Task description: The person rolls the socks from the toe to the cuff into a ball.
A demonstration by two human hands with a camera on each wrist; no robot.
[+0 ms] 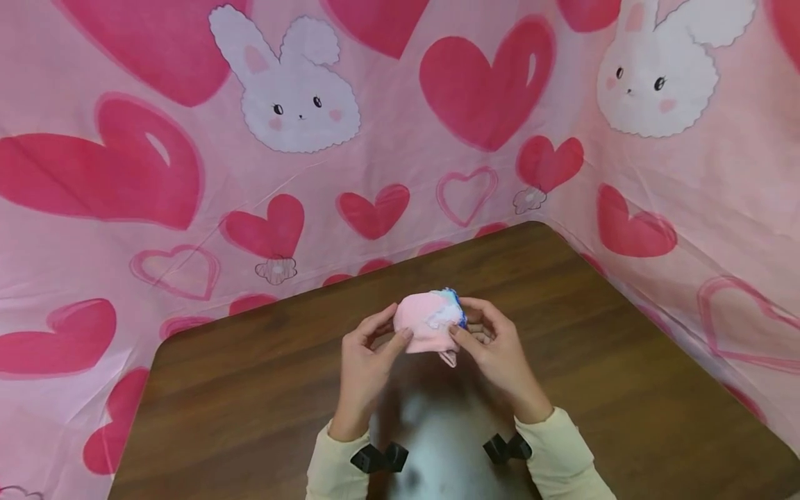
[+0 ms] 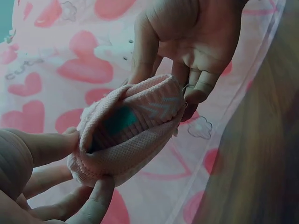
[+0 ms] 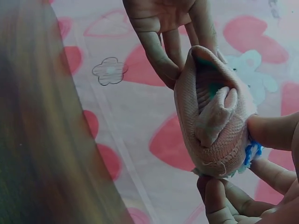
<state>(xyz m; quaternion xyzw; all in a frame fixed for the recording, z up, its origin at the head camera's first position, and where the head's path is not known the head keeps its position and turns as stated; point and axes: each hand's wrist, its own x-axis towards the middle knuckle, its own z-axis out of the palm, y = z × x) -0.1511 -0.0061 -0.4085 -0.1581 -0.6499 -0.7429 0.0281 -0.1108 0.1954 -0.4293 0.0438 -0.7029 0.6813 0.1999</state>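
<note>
A pink knitted sock point(image 1: 420, 314), folded into a bundle, is held up between both hands over the table. Loose blue and white yarn shows at its right end. My left hand point(image 1: 369, 357) pinches the left end with the thumb in front. The right hand point(image 1: 503, 351) grips the opposite end, thumb on the near face and fingers behind. In the left wrist view the bundle's opening point(image 2: 121, 121) faces the camera, with ribbed knit and a green patch inside. A folded flap point(image 3: 217, 116) sticks out of the opening in the right wrist view.
The brown wood-grain table point(image 1: 262, 389) lies below, with a pale glare near its front. Pink cloth point(image 1: 387, 160) printed with hearts and rabbits hangs behind and along the sides. Small black devices point(image 1: 379, 458) sit at both wrists, by the cream sleeves point(image 1: 337, 462).
</note>
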